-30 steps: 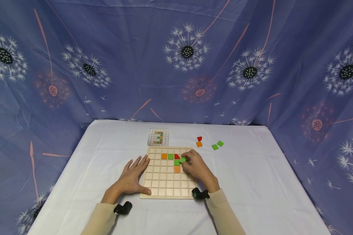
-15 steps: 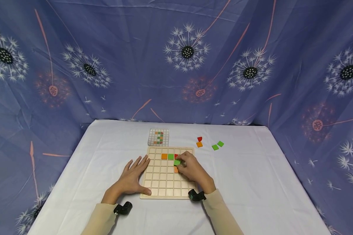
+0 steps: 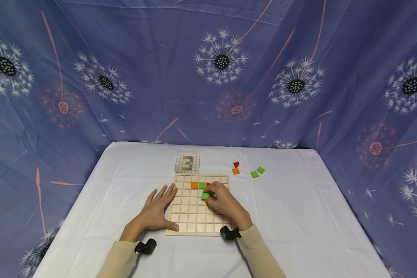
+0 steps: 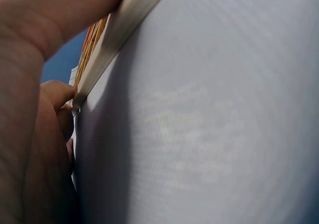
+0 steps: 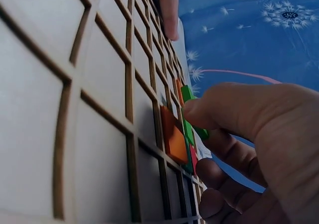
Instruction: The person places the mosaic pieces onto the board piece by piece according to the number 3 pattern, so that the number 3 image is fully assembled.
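Right hand [image 3: 224,200], lower middle of frame: thumb and fingers clamped on green tile [image 3: 205,196], over board [image 3: 191,218]; whether tile touches grid, cannot tell

Just above it in frame: orange tile [image 3: 194,185], second green tile [image 3: 202,185], red piece [image 3: 208,184], side by side on board

Left hand [image 3: 156,210], lower left of centre: fingers spread apart on board's left edge, likely steadying

Farther out: patterned card [image 3: 187,163] above board; loose tiles [image 3: 254,174] right of centre

Step, by judgement: seating tile; next move seems to call for squaring over cell, pressing down, letting go
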`<state>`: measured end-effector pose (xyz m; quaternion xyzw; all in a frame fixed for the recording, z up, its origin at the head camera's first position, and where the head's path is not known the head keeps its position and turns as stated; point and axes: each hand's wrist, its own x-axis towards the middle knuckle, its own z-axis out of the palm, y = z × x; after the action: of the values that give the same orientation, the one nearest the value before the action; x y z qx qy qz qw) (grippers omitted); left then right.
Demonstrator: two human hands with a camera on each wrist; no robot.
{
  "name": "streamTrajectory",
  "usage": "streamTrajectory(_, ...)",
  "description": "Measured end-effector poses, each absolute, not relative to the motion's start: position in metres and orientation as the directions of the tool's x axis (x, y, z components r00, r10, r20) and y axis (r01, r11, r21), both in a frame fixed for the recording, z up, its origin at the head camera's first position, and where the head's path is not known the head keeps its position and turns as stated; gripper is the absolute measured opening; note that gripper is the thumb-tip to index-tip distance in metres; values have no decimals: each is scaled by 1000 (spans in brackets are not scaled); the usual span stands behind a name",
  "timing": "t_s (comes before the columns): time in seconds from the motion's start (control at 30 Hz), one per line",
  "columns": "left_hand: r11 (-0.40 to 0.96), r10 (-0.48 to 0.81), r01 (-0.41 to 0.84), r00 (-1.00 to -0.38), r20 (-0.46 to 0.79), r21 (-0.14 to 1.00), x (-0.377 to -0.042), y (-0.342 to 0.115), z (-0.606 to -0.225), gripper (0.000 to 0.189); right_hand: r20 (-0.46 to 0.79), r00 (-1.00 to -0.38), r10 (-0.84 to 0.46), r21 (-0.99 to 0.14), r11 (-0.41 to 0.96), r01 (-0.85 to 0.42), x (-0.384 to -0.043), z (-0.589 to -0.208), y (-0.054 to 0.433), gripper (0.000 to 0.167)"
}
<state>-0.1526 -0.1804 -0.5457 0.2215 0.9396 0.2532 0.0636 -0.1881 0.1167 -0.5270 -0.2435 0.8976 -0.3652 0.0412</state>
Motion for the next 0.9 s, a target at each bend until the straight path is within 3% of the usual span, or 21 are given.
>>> streamTrajectory(0.9,775,446,385,-895,-2,501,-151,-179,-544,139,79,-868,-490,-633,648,-423,-181,-530,106,23)
